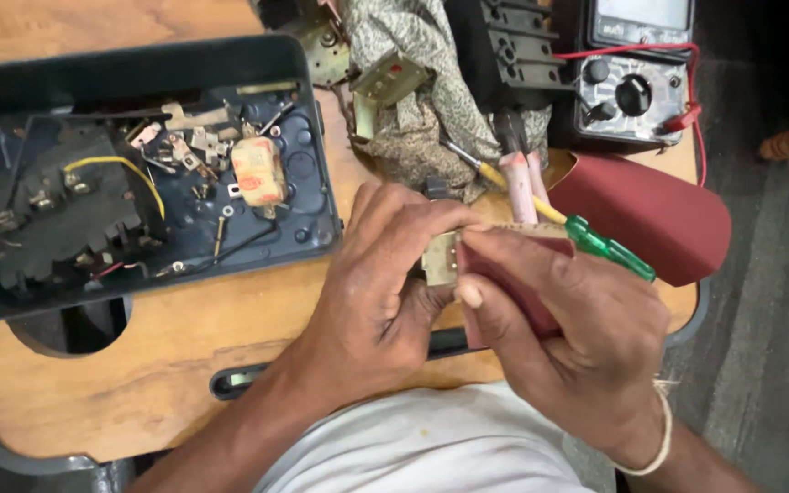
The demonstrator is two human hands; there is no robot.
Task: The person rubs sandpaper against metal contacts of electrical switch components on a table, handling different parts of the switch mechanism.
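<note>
The left hand is pinching a small metal bracket above the worktop, while the right hand, fingers closed, is rubbing red sandpaper against it. The open black casing is lying dismantled nearby, so reassembly looks pending.

An open casing lies on the wooden table at the left, with small parts and a wound coil inside it. Right of it lies a crumpled cloth, and a multimeter farther right. A screwdriver lies between the cloth and the two hands, which meet at the near edge.
</note>
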